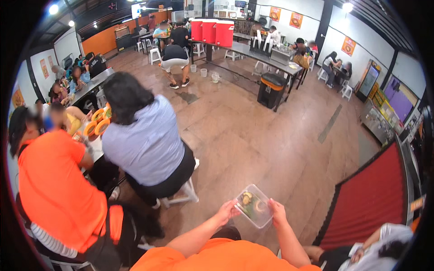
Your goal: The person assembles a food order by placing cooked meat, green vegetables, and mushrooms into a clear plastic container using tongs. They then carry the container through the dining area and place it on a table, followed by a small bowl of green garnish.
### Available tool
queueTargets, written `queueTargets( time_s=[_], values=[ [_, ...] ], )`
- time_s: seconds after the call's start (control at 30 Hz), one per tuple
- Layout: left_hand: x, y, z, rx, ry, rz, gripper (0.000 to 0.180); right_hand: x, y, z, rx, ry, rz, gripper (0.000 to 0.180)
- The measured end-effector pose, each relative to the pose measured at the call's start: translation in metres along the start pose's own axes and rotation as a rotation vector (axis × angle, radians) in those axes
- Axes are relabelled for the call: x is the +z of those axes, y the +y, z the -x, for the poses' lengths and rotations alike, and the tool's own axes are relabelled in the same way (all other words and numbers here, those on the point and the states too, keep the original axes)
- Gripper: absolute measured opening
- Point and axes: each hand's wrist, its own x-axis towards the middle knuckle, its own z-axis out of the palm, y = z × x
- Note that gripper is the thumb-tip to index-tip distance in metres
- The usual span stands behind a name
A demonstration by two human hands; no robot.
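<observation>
Between my two hands, in front of my orange shirt, I hold a clear plastic food container (258, 208). It is rectangular, and a little yellowish and green food shows toward its left side. My left hand (227, 212) grips the container's left edge, fingers closed on it. On the opposite edge, my right hand (276, 211) is closed round the rim. Whether a lid covers the container I cannot tell. Brown floor tiles lie beneath it.
Close on my left, a person in a striped shirt (143, 140) sits on a white stool (183, 194), beside another in orange (61, 189). A dark red panelled partition (368, 198) stands at right. Farther off are a black bin (271, 92) and a long table with red coolers (209, 31).
</observation>
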Motion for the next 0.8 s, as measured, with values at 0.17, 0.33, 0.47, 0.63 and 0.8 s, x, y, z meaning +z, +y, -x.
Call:
queueTargets(
  time_s=[0.17, 0.33, 0.47, 0.63, 0.8],
  values=[
    [0.012, 0.1, -0.197, -0.046, -0.084, -0.003, 0.039, 0.024, -0.105, -0.189, 0.026, 0.042, 0.011, 0.037],
    [0.003, 0.291, -0.437, -0.196, -0.293, -0.281, 0.046, 0.057, -0.226, -0.451, -0.005, 0.0, 0.024, 0.035],
    [-0.027, 0.424, -0.592, -0.14, -0.127, -0.198, 0.067, 0.15, -0.307, -0.656, 0.032, -0.225, 0.368, 0.035],
    [-0.13, 0.593, -0.717, 0.129, 0.465, -0.248, 0.074, 0.377, -0.381, -0.879, 0.014, -0.532, 0.531, 0.044],
    [-0.282, 0.769, -0.803, 0.346, 0.697, -0.153, 0.07, 0.615, -0.422, -1.066, -0.005, -0.783, 0.628, 0.045]
  ],
)
